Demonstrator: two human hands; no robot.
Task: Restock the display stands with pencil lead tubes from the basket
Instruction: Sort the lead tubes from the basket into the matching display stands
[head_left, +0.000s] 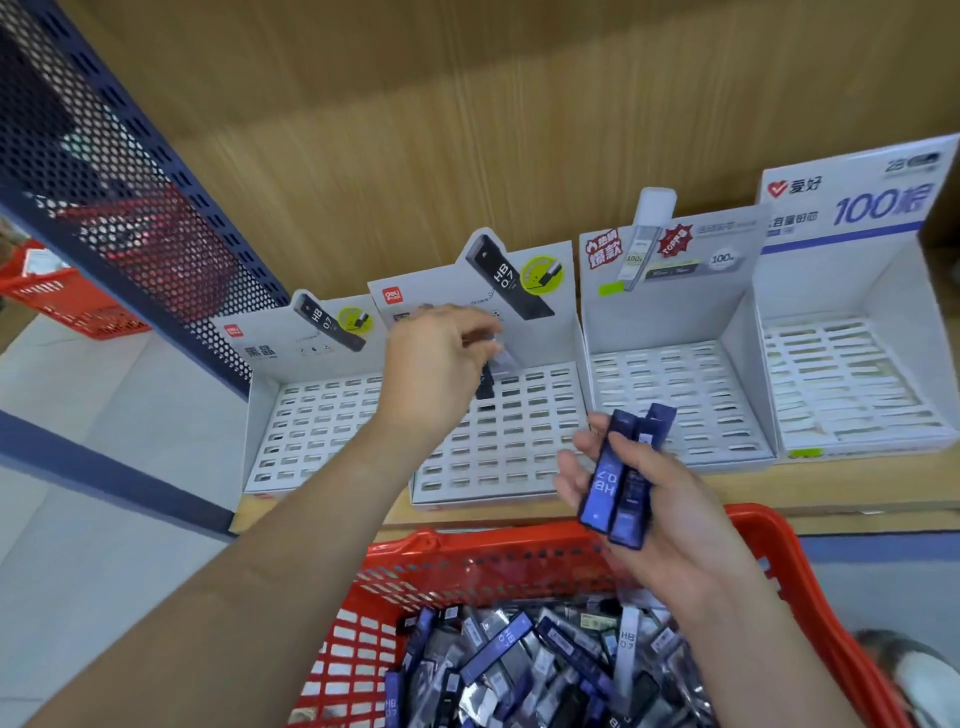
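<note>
Tubes lie in a heap in the red basket at the bottom of the head view. The stands on the shelf show bare slots.

The left hand, in the middle of the frame, pinches one dark tube with its fingertips. The tube's lower end is at the back rows of the second stand from the left. The picture is blurred there, so I cannot tell if the end sits in a slot or not. If it comes in tilted, it may catch on the slot edge and fall flat on the grid.

The right hand, lower right of centre, holds a few blue tubes with the fingers only partly curled around them. This grip looks loose, and I think one tube may slide out while attention is on the left hand.

The first stand looks nearly the same as the second, so a tube could go into the wrong one.
</note>
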